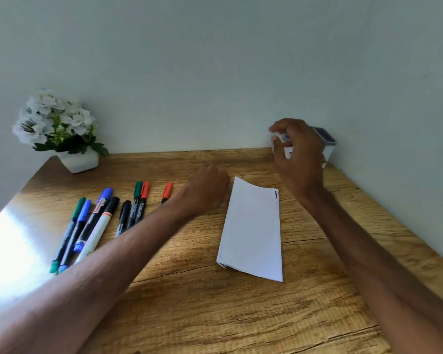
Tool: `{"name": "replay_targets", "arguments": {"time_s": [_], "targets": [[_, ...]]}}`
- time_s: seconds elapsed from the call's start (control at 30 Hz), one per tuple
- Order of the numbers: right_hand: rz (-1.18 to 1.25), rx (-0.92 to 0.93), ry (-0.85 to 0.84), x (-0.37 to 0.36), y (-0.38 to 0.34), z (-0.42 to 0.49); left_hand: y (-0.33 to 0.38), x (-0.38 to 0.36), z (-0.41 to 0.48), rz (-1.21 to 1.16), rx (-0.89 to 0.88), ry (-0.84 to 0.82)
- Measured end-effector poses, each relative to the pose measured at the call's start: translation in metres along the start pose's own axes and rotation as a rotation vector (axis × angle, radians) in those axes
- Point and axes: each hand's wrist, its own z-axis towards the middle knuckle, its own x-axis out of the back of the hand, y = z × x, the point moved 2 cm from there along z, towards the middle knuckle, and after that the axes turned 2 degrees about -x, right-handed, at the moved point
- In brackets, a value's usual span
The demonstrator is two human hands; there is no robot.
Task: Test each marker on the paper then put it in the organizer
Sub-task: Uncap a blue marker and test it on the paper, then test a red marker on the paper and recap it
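Observation:
Folded white paper (pixel 252 228) lies on the wooden table, right of centre. Several capped markers (pixel 97 221) in green, blue, black and red lie in a row to its left. The white organizer (pixel 329 146) stands at the back right corner, mostly hidden by my right hand (pixel 299 154). That hand hovers at its rim with curved fingers around a blue marker end (pixel 287 136). My left hand (pixel 206 189) rests curled on the table beside the paper's top left corner, with nothing visible in it.
A white pot of white flowers (pixel 62 131) stands at the back left against the wall. Bright glare covers the table's left edge (pixel 8 251). My left forearm lies across the lower ends of some markers.

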Motion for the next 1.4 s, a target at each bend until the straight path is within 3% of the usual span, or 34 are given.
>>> {"name": "replay_targets", "arguments": {"time_s": [0.2,0.3,0.4,0.53,0.77,1.23,1.4], "targets": [[0.153,0.184,-0.471,-0.02,-0.071,-0.048,-0.025,0.046,-0.03,-0.226,-0.086,0.0],[0.214,0.253,-0.585,-0.032,-0.086,-0.065,-0.046,0.064,-0.059,-0.271,-0.01,0.119],[0.212,0.309,-0.654,-0.042,-0.096,-0.078,-0.067,0.066,-0.096,-0.218,0.059,0.133],[0.221,0.332,-0.661,-0.045,-0.102,-0.08,-0.081,0.066,-0.131,-0.179,0.089,0.169],[0.243,0.307,-0.611,-0.037,-0.095,-0.07,-0.076,0.058,-0.135,-0.086,0.038,0.05],[0.276,0.276,-0.612,-0.033,-0.088,-0.063,-0.066,0.043,-0.134,0.09,-0.28,0.14],[0.267,0.178,-0.609,-0.034,-0.087,-0.065,-0.055,0.05,-0.137,0.171,-0.275,0.245]]}}
